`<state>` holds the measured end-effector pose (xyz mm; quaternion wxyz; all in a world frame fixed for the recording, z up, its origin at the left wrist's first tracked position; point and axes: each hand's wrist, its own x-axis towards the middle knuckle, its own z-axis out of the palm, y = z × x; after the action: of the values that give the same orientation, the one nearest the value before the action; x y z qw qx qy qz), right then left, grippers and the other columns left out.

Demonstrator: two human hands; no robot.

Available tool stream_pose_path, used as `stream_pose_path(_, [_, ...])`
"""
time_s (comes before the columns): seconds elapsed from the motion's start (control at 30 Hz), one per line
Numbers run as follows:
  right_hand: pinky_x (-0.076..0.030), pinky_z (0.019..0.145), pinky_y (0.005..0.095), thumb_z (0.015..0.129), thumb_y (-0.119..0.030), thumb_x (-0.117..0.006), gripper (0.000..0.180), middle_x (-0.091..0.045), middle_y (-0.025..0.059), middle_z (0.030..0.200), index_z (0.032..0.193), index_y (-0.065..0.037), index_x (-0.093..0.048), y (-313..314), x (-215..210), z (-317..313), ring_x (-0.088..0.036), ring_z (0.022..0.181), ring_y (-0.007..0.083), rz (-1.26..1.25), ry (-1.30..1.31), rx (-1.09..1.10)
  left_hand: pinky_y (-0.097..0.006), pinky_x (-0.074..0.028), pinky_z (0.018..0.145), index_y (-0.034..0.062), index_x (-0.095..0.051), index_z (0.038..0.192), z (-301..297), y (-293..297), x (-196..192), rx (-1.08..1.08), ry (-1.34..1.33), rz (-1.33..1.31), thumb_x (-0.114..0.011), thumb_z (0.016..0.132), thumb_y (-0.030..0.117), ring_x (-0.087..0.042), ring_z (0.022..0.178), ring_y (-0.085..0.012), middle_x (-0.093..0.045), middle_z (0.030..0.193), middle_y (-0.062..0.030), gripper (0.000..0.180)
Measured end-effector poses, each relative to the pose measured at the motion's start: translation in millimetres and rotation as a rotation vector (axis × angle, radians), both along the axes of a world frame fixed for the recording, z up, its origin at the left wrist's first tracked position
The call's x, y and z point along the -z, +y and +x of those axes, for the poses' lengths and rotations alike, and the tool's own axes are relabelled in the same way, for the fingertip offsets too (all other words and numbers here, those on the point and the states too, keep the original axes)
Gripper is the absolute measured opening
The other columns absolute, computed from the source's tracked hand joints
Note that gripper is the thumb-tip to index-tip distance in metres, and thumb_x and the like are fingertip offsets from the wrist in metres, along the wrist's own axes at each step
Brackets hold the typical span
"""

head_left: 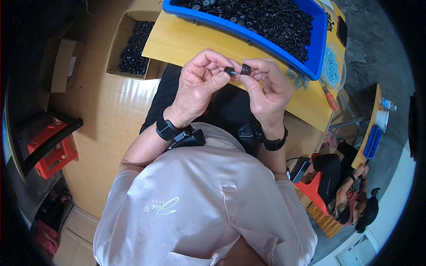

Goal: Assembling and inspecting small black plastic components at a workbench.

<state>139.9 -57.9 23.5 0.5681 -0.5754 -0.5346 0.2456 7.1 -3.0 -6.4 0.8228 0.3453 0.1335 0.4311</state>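
Now | both hands raised, L hand (pixel 199 84) + R hand (pixel 266 88) pinch black parts (pixel 237 70)

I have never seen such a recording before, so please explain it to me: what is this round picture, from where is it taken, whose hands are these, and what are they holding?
No machine is at work here; a person uses two bare hands. The one picture comes from a wide camera worn on that person's head, looking down, so straight edges bend near the rim.

The left hand and the right hand meet in front of the chest. Each pinches a small black part: the left-hand part and the right-hand part, close together. Both wrists wear dark straps.

On the wooden table stands a blue tray full of small black pieces, with a clear bowl of screws and a screwdriver beside it. A cardboard box of black pieces stands to the left. Another person sits at the lower right.
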Motion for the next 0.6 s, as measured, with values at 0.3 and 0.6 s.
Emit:
stream_pose_path(0.3, [-0.041,0.063,0.0184,0.074,0.007,-0.059,0.023,-0.055,0.0031,0.081,0.096,0.001,-0.056,-7,0,2,-0.051,0.07,0.0072,-0.032,0.298,-0.036,-0.03,-0.044,0.077,0.0038,-0.051,0.091,2,0,-3,-0.029,0.035,0.012,-0.062,0.08,0.009,-0.056,0.083,-0.0176,-0.059,0.091,-0.0132,0.017])
stream_pose_path(0.6, [-0.039,0.057,0.0183,0.08,-0.001,-0.057,0.021,-0.056,0.0038,0.08,0.1,0.002,-0.055,-8,5,5,-0.052,0.068,0.0075,-0.066,0.59,-0.136,-0.029,-0.047,0.073,0.0019,-0.051,0.093,2,-2,-6,-0.067,0.096,-0.043,-0.062,0.079,0.005,-0.059,0.077,-0.0171,-0.061,0.086,-0.0129,0.018])
